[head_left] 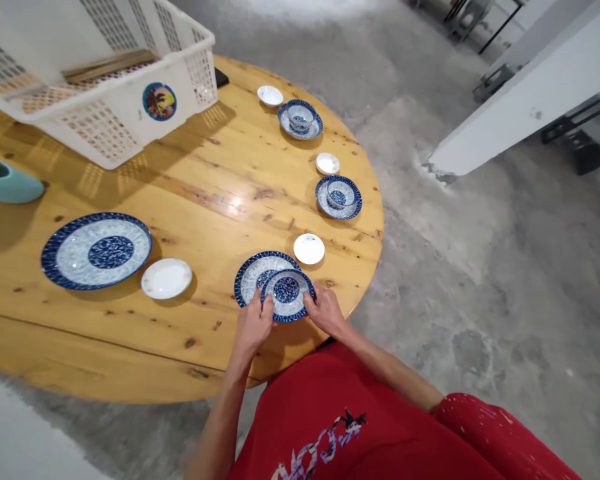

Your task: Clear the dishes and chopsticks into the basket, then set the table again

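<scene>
Both my hands grip a small blue-and-white bowl [286,291] by its opposite sides. My left hand [256,323] pinches its left edge, with the thumb on the rim. On the right edge, my right hand [324,308] is closed the same way; the fingers beneath are mostly hidden. The bowl overlaps the front right part of a blue-rimmed plate [253,270] on the table. Whether they touch, I cannot tell. A small white dish [309,249] sits just beyond, to the right of that plate.
The round wooden table [205,240] also bears a large blue-rimmed plate [111,252] and a white dish [167,279] at left. Along the right edge stand bowls on plates [339,198] [300,120] with white dishes. A white plastic basket [125,120] and turquoise object [13,180] stand farther back.
</scene>
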`<action>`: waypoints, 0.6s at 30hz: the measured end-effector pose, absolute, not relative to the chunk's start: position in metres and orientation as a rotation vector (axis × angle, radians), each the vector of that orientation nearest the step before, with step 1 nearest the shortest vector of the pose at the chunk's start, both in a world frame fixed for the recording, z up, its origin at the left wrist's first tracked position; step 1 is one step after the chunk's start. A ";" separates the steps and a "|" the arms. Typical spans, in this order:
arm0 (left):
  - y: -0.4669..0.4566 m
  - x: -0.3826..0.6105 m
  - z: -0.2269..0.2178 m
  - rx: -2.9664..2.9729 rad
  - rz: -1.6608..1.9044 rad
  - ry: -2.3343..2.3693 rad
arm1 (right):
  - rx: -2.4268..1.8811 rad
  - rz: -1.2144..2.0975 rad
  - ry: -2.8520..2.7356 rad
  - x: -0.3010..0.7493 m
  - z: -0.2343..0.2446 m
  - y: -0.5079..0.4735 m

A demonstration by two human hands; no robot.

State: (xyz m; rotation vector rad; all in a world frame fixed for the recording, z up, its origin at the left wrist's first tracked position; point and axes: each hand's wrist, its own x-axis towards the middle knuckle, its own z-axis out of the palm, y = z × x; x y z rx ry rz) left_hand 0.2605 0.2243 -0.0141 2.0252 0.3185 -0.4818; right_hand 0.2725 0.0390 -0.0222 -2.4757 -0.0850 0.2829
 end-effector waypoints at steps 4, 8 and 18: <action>0.207 0.241 -0.012 2.033 -0.517 0.250 | -2.452 0.287 0.017 0.241 -0.016 0.021; 0.187 0.219 -0.013 2.135 -0.441 0.217 | -2.477 0.303 -0.003 0.225 -0.019 0.000; 0.026 0.220 -0.010 2.109 -0.381 0.227 | -2.429 0.125 -0.032 0.231 -0.021 -0.158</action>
